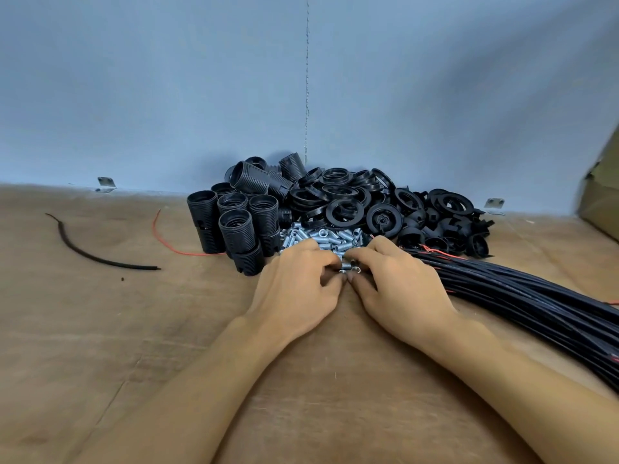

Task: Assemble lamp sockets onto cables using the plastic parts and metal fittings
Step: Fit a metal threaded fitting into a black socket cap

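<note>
A heap of small threaded metal fittings lies on the wooden table in front of the black plastic parts. My left hand and my right hand meet at the near edge of that heap, fingers curled, pinching a few metal fittings between the fingertips. Black threaded socket bodies stand and lie at the left of the heap. Black rings and black socket caps are piled behind and to the right. A thick bundle of black cables runs off to the right beside my right hand.
A loose black cable piece and a thin red wire lie on the table at the left. A blue wall closes the back. A cardboard box stands at the far right. Metal brackets sit at the wall's foot.
</note>
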Demonstrator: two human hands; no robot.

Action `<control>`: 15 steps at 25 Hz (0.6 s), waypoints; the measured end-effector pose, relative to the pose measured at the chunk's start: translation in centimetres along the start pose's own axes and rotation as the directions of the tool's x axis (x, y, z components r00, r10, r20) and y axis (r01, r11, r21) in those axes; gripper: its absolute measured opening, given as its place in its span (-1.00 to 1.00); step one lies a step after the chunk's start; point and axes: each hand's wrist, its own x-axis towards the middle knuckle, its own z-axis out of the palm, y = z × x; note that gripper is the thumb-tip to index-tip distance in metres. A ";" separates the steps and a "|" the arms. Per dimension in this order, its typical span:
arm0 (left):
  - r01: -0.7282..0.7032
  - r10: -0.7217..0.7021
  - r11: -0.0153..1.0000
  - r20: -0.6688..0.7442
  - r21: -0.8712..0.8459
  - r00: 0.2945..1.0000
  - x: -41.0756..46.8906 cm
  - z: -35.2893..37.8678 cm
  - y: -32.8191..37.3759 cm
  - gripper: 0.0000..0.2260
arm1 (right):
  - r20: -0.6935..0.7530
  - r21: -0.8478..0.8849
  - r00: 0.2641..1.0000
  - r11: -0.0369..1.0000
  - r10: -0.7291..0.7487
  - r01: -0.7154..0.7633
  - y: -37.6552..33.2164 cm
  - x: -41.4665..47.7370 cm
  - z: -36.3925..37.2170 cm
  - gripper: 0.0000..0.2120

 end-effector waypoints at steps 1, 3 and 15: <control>-0.004 0.004 1.000 0.004 -0.003 1.000 0.0 0.0 0.0 -0.88 | 0.004 -0.005 1.000 1.000 -0.003 0.003 0.0 0.0 0.0 -0.76; -0.010 0.010 1.000 0.017 0.000 1.000 0.0 0.0 -0.1 -0.87 | -0.003 0.016 1.000 1.000 0.005 -0.004 0.1 0.0 0.0 -0.81; 0.020 -0.016 0.998 0.067 -0.054 0.998 -0.1 0.0 -0.2 -0.92 | -0.074 0.145 0.997 0.989 0.024 -0.013 0.1 -0.4 -0.1 -0.88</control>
